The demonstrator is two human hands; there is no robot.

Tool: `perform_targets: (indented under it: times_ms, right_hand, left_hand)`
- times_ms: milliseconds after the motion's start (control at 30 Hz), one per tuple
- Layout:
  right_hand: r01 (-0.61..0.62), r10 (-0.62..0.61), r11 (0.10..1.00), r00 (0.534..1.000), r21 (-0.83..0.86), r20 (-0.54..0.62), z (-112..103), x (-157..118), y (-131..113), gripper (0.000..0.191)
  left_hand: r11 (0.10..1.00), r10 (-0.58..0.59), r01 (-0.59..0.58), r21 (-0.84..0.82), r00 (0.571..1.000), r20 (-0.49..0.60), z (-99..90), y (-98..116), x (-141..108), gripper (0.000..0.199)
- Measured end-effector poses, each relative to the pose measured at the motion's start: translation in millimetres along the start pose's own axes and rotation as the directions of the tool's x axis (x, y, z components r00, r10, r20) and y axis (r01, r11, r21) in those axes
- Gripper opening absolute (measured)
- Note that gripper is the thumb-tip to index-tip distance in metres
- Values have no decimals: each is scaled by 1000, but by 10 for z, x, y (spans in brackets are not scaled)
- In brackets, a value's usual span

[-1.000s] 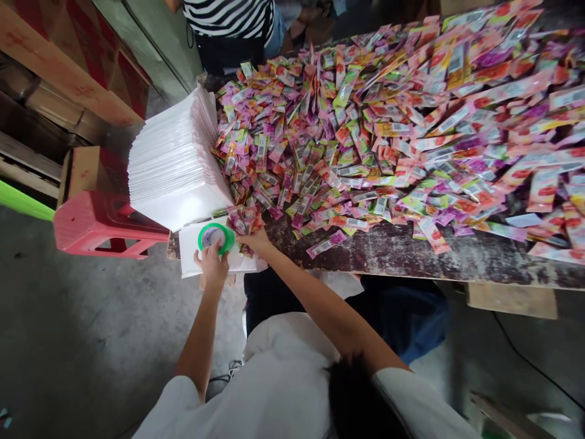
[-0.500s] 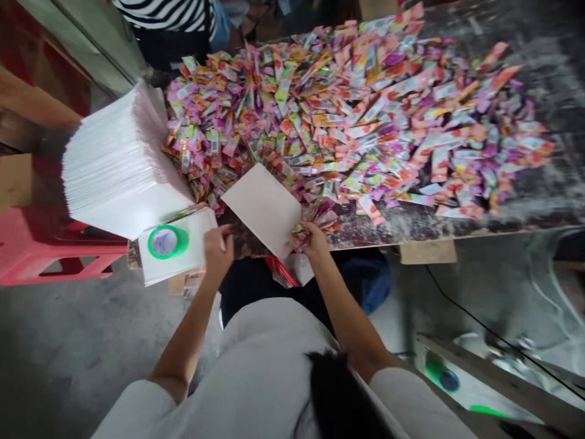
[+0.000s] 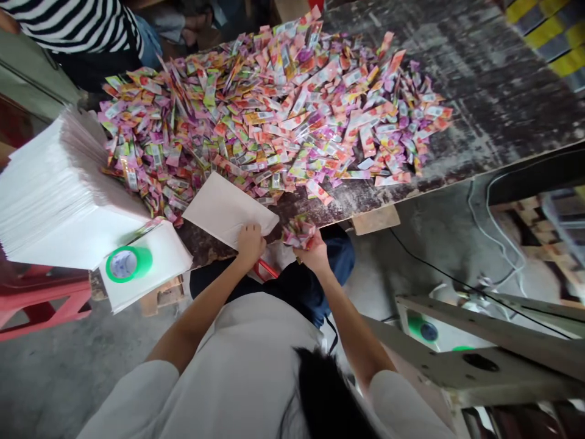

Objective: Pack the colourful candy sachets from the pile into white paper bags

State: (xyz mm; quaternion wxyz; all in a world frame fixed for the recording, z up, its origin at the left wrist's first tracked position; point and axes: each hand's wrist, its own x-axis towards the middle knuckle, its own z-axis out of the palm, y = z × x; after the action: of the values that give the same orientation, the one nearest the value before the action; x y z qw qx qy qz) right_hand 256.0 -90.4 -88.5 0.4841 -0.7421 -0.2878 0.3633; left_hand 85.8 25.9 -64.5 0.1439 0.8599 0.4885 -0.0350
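**Around your work on the table**

At the left end of the table (image 3: pixel 479 91) you have a tall stack of white envelopes (image 3: pixel 59 195), and beside it, at the near left corner, a green tape roll (image 3: pixel 124 264) resting on a smaller white stack (image 3: pixel 155 268). A red plastic stool (image 3: pixel 41 305) stands on the floor under that corner. A person in a striped shirt (image 3: pixel 77 24) is at the far left corner. To your right, beyond the near edge, you see a grey metal frame (image 3: pixel 479 360) and a black cable (image 3: pixel 439 268) on the floor.
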Motion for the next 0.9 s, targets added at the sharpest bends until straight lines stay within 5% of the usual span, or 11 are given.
perform_targets:
  times_ms: [100,200,333,667,800,900]
  right_hand:
    - [112,-88,945,992,-308,88,28,-8,-62,63]
    - [169,-130,887,984,-430,120,20,62,-186,71]
    - [150,-118,846,989,-513,94,-32,143,-278,68]
    - [298,-155,698,951,-651,269,180,208,-460,60]
    - [389,-172,560,918,-731,357,417,314,-675,61]
    - [459,-155,418,886,-784,436,566,329,-655,58]
  left_hand:
    - [989,49,-43,-143,998,38,8,-134,98,15]
    - [973,84,-73,-218,996,39,32,-260,137,18]
    - [994,38,-42,-99,999,-39,68,-300,88,35]
    - [994,-31,33,105,999,-23,30,-203,82,29]
    - [993,-74,72,-89,997,-22,-42,-326,187,20]
    - [890,-226,206,-406,974,-2,-72,-504,274,15]
